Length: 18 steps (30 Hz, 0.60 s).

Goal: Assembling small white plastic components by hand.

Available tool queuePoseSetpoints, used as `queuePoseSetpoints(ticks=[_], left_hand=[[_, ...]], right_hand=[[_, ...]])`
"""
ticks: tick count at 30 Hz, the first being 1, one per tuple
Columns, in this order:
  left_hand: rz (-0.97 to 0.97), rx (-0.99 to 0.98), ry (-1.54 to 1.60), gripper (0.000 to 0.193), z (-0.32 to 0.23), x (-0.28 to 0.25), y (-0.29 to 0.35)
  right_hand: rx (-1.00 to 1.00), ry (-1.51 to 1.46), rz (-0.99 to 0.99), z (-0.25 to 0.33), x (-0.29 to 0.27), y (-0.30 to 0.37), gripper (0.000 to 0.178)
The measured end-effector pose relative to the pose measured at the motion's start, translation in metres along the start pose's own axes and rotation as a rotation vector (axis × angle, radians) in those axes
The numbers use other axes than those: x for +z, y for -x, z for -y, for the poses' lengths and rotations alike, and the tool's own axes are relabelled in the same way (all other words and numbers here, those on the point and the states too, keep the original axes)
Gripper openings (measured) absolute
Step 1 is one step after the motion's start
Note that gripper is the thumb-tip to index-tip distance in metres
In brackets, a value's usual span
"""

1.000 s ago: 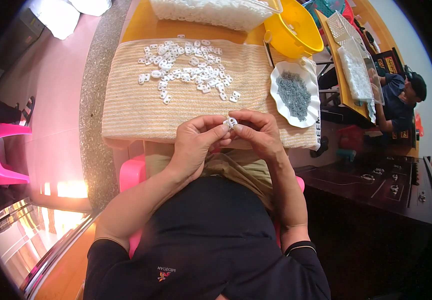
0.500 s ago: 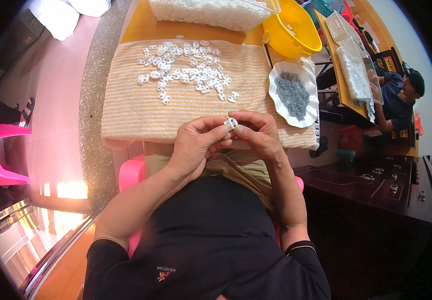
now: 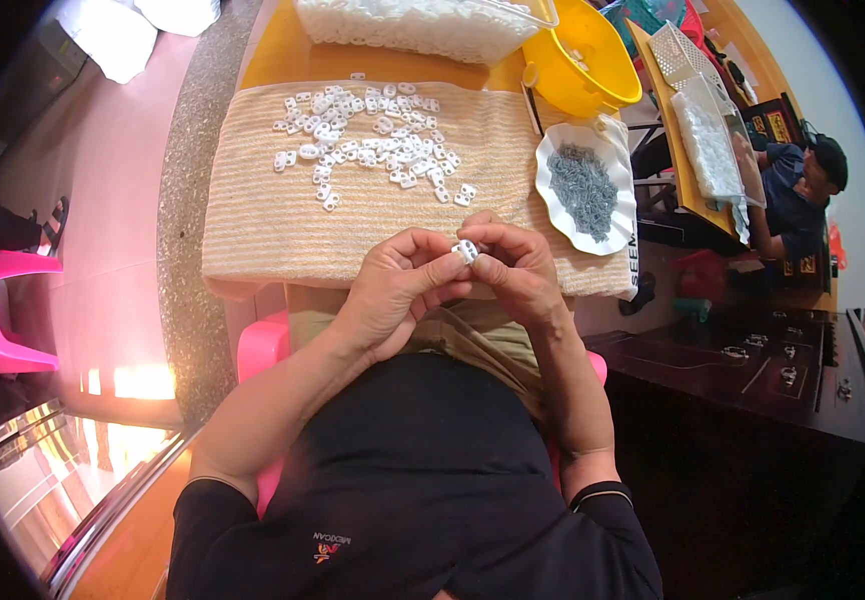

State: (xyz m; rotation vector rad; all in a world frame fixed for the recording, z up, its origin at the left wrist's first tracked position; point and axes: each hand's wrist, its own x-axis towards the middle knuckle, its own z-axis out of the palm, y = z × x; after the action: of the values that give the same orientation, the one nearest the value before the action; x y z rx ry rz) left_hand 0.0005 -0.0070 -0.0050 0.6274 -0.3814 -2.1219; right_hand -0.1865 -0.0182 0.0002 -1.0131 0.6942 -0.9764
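Observation:
Between my fingertips, just over the near edge of the cloth, is a small white plastic piece (image 3: pixel 466 251) with holes in it. My left hand (image 3: pixel 402 285) pinches it from one side with thumb and forefinger. From the other side my right hand (image 3: pixel 514 268) grips it, thumb and fingertips together. Whether a smaller part is also between the fingers I cannot tell. Farther off, many similar white pieces (image 3: pixel 392 150) lie scattered on the striped beige towel (image 3: pixel 272 230). A white wavy-rimmed dish (image 3: pixel 549 205) at the right holds a heap of small grey parts (image 3: pixel 582 193).
A clear tub (image 3: pixel 422 40) full of white pieces and a yellow basin (image 3: pixel 612 90) stand at the back. A thin tool (image 3: pixel 533 108) lies beside the basin. At far right a person (image 3: pixel 797 190) sits at another table. A pink chair (image 3: pixel 12 310) stands left.
The white piece has turned slightly between my fingertips, and my right fingers have shifted their hold a little. The scattered pieces and dish keep their places on the towel.

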Motion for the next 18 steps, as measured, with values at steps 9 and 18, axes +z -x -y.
queuePoseSetpoints(ticks=[9, 18], left_hand=[[0.042, 0.016, 0.015, 0.01, 0.001, 0.001, 0.004], [0.051, 0.023, -0.045, 0.008, 0.002, 0.001, 0.006]], right_hand=[[-0.083, 0.134, 0.052, -0.001, 0.0, 0.0, 0.028], [-0.12, 0.18, 0.039, 0.006, 0.013, 0.003, 0.028]])
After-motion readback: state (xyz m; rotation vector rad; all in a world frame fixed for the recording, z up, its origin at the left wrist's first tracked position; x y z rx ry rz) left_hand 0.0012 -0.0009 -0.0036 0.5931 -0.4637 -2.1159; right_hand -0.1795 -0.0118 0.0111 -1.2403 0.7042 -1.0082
